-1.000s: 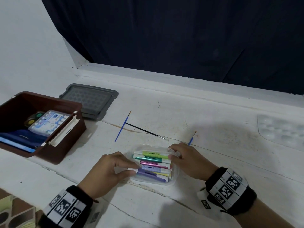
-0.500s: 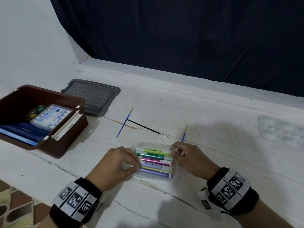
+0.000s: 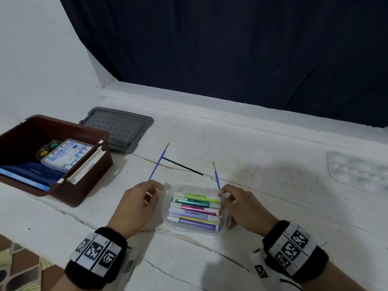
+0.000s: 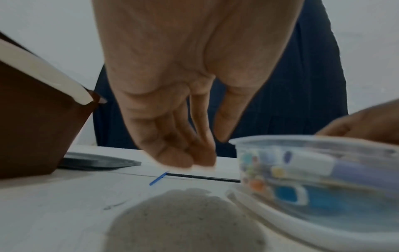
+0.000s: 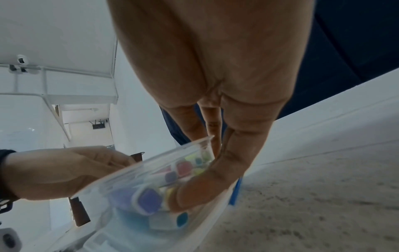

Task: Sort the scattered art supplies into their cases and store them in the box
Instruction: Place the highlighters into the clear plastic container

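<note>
Left hand (image 3: 138, 203) has come off the clear marker case (image 3: 195, 208); fingers loosely curled, holding nothing, just left of it. Right hand (image 3: 243, 206) grips the case's right end. Case near-centre on counter (image 3: 273, 164), markers packed. Likely ready for the brown box (image 3: 63, 160), far left.

White, scuffed and cracked worktop (image 3: 273, 156) — backed by a raised ledge (image 3: 231, 106), dark navy curtain (image 3: 231, 49) above, plain white wall (image 3: 42, 59) at left.
</note>
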Motion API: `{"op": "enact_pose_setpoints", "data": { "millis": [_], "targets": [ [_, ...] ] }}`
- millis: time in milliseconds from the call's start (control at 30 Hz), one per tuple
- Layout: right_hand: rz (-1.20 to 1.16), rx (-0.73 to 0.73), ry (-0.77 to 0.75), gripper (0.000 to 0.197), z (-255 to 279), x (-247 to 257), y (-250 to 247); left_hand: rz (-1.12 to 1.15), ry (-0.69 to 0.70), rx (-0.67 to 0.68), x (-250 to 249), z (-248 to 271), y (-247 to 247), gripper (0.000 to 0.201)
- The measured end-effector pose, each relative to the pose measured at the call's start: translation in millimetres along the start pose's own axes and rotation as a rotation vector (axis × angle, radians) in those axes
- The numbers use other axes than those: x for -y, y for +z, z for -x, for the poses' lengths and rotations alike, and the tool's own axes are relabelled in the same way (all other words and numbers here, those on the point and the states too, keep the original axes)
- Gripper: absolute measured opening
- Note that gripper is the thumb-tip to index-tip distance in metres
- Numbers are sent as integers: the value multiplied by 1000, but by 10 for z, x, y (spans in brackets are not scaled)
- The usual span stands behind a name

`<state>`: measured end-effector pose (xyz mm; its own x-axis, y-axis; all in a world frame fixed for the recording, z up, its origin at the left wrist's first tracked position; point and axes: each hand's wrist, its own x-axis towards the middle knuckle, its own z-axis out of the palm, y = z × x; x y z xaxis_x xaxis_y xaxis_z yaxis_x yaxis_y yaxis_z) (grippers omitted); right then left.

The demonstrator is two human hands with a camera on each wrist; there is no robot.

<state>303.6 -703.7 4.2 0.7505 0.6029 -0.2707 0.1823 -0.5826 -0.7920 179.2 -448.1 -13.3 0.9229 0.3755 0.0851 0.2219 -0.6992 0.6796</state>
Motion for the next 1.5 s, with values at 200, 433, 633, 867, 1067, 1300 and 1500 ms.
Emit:
{"op": "enact_pose_setpoints", "data": {
  "millis": [200,433,633,867,1067,1300,1500],
  "targets": [
    [56,-41,-12,17,43,3,-100,-141,-106,419,-45,-159,116,19],
    [81,-55,5,20,171,-83,-207,-108,-114,380,-60,-323,189,21],
    [65,-55,-14,19,211,-73,-206,-6,-11,86,-43,-389,-301,31],
    [46,31,-34,19,47,82,-2,94,118,-267,-228,-285,-904,32],
    [-25,55,-10,24,-135,193,165,689,-104,15,-310,-130,-734,27],
    [-237,-56,123,30,-250,239,172,401,-134,203,2,16,-413,28],
    [-95,-14,102,14,-282,291,217,224,-34,261,94,-106,-416,36]
  ]
}}
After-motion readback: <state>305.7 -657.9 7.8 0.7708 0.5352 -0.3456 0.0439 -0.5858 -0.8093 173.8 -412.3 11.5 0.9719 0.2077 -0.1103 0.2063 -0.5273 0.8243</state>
